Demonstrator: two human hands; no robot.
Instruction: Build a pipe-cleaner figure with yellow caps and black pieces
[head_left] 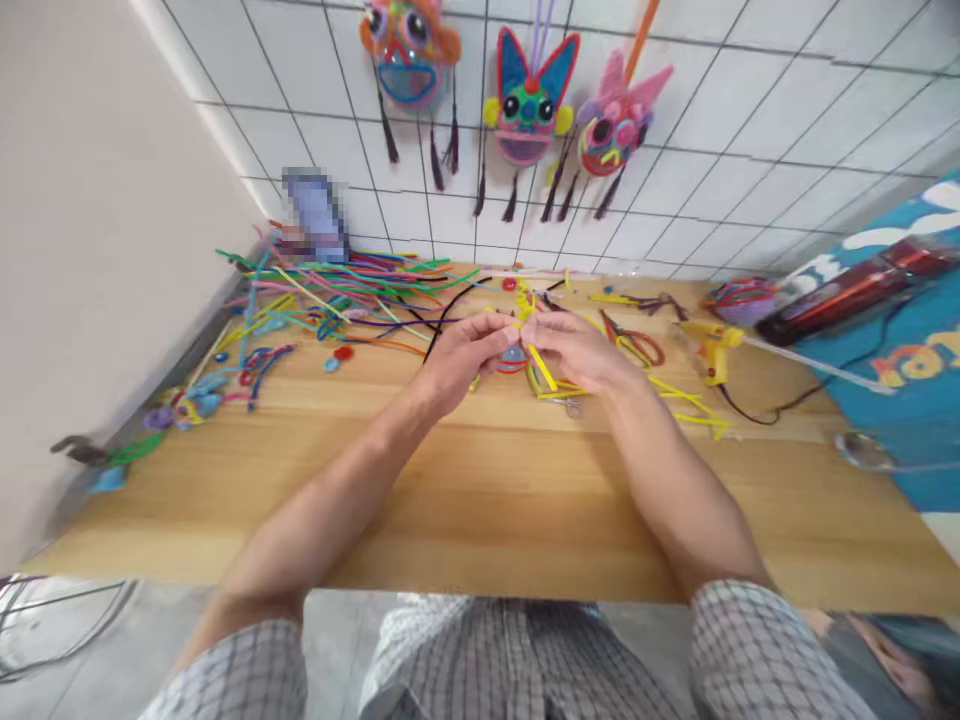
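Observation:
Over the far middle of the table, both of my hands meet fingertip to fingertip around a yellow pipe cleaner (542, 369). My left hand (471, 352) is closed in a pinch on it. My right hand (574, 350) pinches the same strip from the other side, and one end slants down between the hands. Behind the fingertips stands a curly yellow piece (525, 293); whether it joins the held strip I cannot tell. Beneath my hands a clear round piece with a red rim (511, 360) shows in part.
A heap of coloured pipe cleaners (352, 290) lies at the back left. Orange-handled scissors (637, 345) and a yellow glue gun (716, 350) with a black cord lie to the right. Small scissors (571, 406) are near my right hand. Decorated masks (525, 115) hang on the white tiled wall.

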